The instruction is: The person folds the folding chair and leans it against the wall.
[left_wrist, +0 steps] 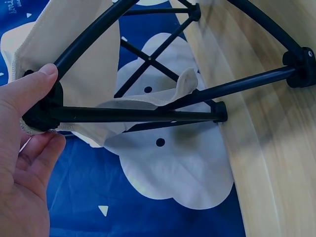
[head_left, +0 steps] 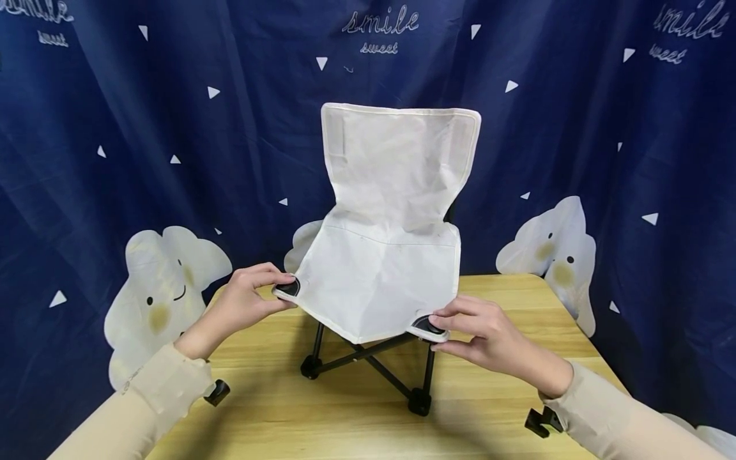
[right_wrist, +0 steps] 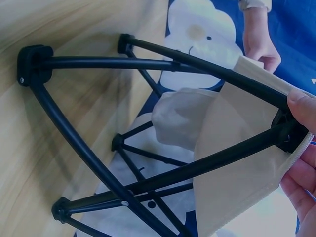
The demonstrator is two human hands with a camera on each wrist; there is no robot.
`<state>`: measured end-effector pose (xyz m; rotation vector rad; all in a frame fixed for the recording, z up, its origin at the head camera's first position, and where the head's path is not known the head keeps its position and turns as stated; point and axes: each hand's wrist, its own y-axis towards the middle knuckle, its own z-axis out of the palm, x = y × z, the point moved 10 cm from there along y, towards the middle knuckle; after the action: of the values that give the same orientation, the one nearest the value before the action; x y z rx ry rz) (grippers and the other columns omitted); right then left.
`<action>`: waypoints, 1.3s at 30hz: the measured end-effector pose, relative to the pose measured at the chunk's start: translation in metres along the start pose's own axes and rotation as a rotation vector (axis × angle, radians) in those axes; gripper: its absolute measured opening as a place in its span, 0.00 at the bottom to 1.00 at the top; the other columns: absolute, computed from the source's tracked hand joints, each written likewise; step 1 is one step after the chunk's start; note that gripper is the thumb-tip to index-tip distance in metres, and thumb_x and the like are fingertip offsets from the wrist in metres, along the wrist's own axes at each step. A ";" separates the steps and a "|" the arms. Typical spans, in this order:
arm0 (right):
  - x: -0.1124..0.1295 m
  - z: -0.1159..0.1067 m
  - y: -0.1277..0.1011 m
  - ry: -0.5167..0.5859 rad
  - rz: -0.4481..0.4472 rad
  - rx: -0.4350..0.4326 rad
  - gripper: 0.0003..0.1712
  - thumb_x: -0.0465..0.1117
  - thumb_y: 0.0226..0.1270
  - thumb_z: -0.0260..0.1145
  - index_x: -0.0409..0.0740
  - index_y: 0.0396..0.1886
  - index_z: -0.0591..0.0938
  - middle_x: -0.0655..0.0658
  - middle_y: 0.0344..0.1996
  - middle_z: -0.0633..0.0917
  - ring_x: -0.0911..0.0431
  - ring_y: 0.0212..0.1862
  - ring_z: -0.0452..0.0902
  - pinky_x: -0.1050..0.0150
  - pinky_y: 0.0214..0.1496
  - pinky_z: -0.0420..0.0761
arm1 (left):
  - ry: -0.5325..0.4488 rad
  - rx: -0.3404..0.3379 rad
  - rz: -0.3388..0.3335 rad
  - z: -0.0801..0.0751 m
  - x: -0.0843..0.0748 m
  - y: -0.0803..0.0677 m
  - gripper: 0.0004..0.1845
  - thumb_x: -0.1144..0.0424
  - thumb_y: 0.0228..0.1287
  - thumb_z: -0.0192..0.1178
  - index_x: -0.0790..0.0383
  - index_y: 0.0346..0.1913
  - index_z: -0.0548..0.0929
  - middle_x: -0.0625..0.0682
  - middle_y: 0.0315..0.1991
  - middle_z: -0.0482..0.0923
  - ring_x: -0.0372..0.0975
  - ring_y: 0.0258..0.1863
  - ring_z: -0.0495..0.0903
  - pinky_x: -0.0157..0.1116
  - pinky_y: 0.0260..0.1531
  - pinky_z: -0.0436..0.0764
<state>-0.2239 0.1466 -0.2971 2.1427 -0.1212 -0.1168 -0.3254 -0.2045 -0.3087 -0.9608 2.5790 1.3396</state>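
Your left hand [head_left: 250,297] is pinching the front corner [head_left: 289,287] of a white fabric folding chair [head_left: 382,275] on your left, the thumb pressing the black plastic joint [left_wrist: 42,107] beneath and the fingers lying above. Your right hand [head_left: 489,335] is likewise pinching the opposite front corner [head_left: 424,324]. Facing you, the chair is standing upright on a wooden table [head_left: 489,418], its seat spreading between both hands and its backrest [head_left: 399,153] rising behind. Black tubular legs [head_left: 367,352] are crossing beneath the seat. Beyond, a navy curtain [head_left: 264,38] is hanging, showing white triangles, "smile sweet" lettering and cloud faces [head_left: 167,287].
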 end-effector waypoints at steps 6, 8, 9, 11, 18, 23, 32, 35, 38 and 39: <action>-0.002 -0.002 0.002 -0.002 -0.001 -0.006 0.19 0.49 0.77 0.73 0.34 0.43 0.92 0.40 0.36 0.89 0.50 0.35 0.85 0.65 0.37 0.86 | 0.002 -0.001 0.000 0.000 -0.003 0.003 0.25 0.81 0.35 0.87 0.66 0.43 0.95 0.49 0.35 0.89 0.31 0.34 0.83 0.19 0.37 0.79; -0.002 -0.002 0.003 -0.004 -0.003 -0.008 0.20 0.49 0.77 0.73 0.34 0.43 0.92 0.40 0.36 0.89 0.50 0.35 0.86 0.65 0.36 0.86 | -0.001 0.000 -0.001 0.000 -0.004 0.004 0.25 0.81 0.35 0.87 0.66 0.43 0.95 0.49 0.35 0.89 0.31 0.34 0.83 0.19 0.36 0.78; -0.002 -0.002 0.003 -0.003 -0.003 -0.009 0.20 0.49 0.77 0.73 0.34 0.43 0.92 0.40 0.36 0.89 0.50 0.35 0.86 0.65 0.36 0.86 | -0.004 0.001 -0.003 0.000 -0.004 0.005 0.25 0.81 0.35 0.87 0.66 0.43 0.95 0.49 0.35 0.89 0.31 0.33 0.82 0.19 0.35 0.78; -0.003 -0.003 0.004 -0.002 -0.005 -0.010 0.20 0.49 0.77 0.73 0.33 0.43 0.92 0.40 0.36 0.89 0.50 0.35 0.86 0.65 0.36 0.86 | -0.006 0.002 -0.003 0.001 -0.004 0.006 0.25 0.81 0.35 0.87 0.66 0.43 0.95 0.49 0.35 0.89 0.30 0.33 0.82 0.19 0.35 0.78; -0.006 -0.004 0.006 -0.017 0.001 -0.006 0.20 0.50 0.78 0.72 0.34 0.43 0.92 0.40 0.37 0.90 0.49 0.35 0.88 0.62 0.38 0.88 | -0.030 -0.007 0.012 0.000 -0.008 0.010 0.25 0.80 0.36 0.87 0.65 0.44 0.95 0.50 0.35 0.90 0.32 0.33 0.84 0.19 0.35 0.79; -0.008 -0.005 0.006 -0.034 0.015 -0.005 0.21 0.51 0.78 0.72 0.34 0.44 0.93 0.40 0.38 0.91 0.48 0.36 0.89 0.62 0.39 0.88 | -0.038 -0.008 0.012 0.001 -0.009 0.012 0.26 0.81 0.36 0.87 0.66 0.45 0.95 0.51 0.37 0.90 0.35 0.35 0.86 0.19 0.37 0.81; -0.011 -0.007 0.007 -0.039 0.025 -0.011 0.21 0.50 0.79 0.71 0.34 0.46 0.92 0.40 0.39 0.92 0.50 0.36 0.87 0.63 0.38 0.86 | -0.060 -0.013 0.018 0.003 -0.011 0.016 0.26 0.81 0.37 0.87 0.67 0.45 0.95 0.52 0.37 0.90 0.37 0.36 0.87 0.19 0.40 0.82; -0.012 -0.007 0.008 -0.041 0.025 -0.017 0.20 0.50 0.79 0.71 0.34 0.47 0.92 0.39 0.39 0.92 0.50 0.36 0.88 0.63 0.38 0.87 | -0.065 -0.016 0.020 0.003 -0.012 0.018 0.25 0.81 0.37 0.87 0.66 0.45 0.95 0.52 0.37 0.90 0.37 0.37 0.88 0.18 0.42 0.82; -0.013 -0.008 0.009 -0.049 0.027 -0.021 0.20 0.50 0.79 0.71 0.35 0.48 0.92 0.39 0.40 0.92 0.49 0.37 0.88 0.63 0.40 0.87 | -0.069 -0.019 0.026 0.002 -0.014 0.020 0.25 0.81 0.38 0.87 0.66 0.45 0.95 0.52 0.37 0.90 0.36 0.37 0.87 0.18 0.41 0.82; -0.013 -0.008 0.010 -0.053 0.028 -0.022 0.20 0.50 0.79 0.71 0.35 0.48 0.92 0.39 0.40 0.92 0.49 0.37 0.89 0.63 0.40 0.87 | -0.069 -0.020 0.028 0.002 -0.014 0.020 0.25 0.81 0.38 0.87 0.66 0.45 0.95 0.52 0.37 0.90 0.36 0.36 0.87 0.18 0.41 0.81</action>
<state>-0.2361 0.1495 -0.2841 2.1158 -0.1804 -0.1583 -0.3259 -0.1871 -0.2907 -0.8684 2.5416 1.3832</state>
